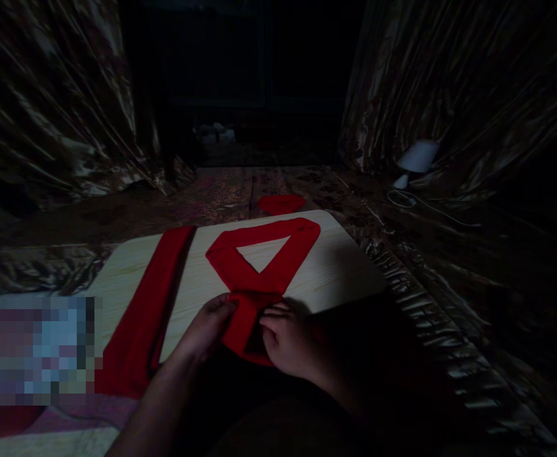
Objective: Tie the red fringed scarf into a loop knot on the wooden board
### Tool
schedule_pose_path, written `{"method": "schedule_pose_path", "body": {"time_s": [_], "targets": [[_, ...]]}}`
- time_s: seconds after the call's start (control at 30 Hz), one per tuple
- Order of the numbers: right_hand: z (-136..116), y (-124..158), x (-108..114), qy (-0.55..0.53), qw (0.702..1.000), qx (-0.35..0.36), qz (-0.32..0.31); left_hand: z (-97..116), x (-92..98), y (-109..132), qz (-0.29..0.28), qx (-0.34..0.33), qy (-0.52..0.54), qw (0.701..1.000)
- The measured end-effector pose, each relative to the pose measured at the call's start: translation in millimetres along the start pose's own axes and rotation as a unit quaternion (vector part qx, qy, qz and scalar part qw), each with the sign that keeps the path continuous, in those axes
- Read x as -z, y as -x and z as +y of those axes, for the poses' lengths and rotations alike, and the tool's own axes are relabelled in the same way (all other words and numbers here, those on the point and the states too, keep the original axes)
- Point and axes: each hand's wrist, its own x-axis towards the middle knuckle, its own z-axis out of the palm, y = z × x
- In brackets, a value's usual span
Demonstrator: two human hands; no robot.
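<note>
A long strip of red cloth lies looped on a light wood-grain board, its ends crossing near the front edge. At the crossing, my left hand pinches the left edge of the cloth between thumb and fingers. My right hand has its fingers curled on the right side of the same folds, which hang over the board's near edge. Shadow hides part of the lower cloth. Left of the loop, a second folded red cloth strip stretches from the board's far edge past its near left corner.
Behind the board lies another red cloth piece. A small white lamp with a loose cord stands at the far right. Patterned curtains hang at both sides. A fringed cover runs along the right. An area at the left is pixelated.
</note>
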Motion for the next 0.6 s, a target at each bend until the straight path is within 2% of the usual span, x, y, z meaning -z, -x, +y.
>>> {"method": "schedule_pose_path", "body": {"time_s": [0.07, 0.13, 0.27, 0.37, 0.43, 0.5, 0.6], "targets": [[-0.6, 2.3, 7.9, 0.099, 0.995, 0.021, -0.008, -0.7, 4.0, -3.8, 0.002, -0.009, -0.051, 0.999], [0.3, 3.9, 13.7, 0.148, 0.989, 0.023, -0.012, -0.6, 7.2, -7.4, 0.005, -0.026, -0.101, 0.995], [11.1, -3.2, 23.7, 0.204, 0.979, 0.010, -0.021, 5.5, 9.4, -14.5, 0.026, -0.045, -0.167, 0.985], [23.2, -20.5, 31.2, 0.231, 0.972, 0.024, -0.043, 15.2, 9.7, -24.2, 0.040, -0.047, -0.176, 0.982], [30.2, -35.5, 35.1, 0.238, 0.968, 0.044, -0.065, 23.8, 11.6, -35.3, 0.070, -0.067, -0.202, 0.975], [35.5, -50.0, 37.3, 0.240, 0.965, 0.060, -0.083, 33.8, 15.7, -49.4, 0.114, -0.096, -0.267, 0.952], [42.7, -65.8, 38.5, 0.240, 0.962, 0.081, -0.100, 49.6, 25.2, -71.0, 0.150, -0.123, -0.392, 0.899]]}}
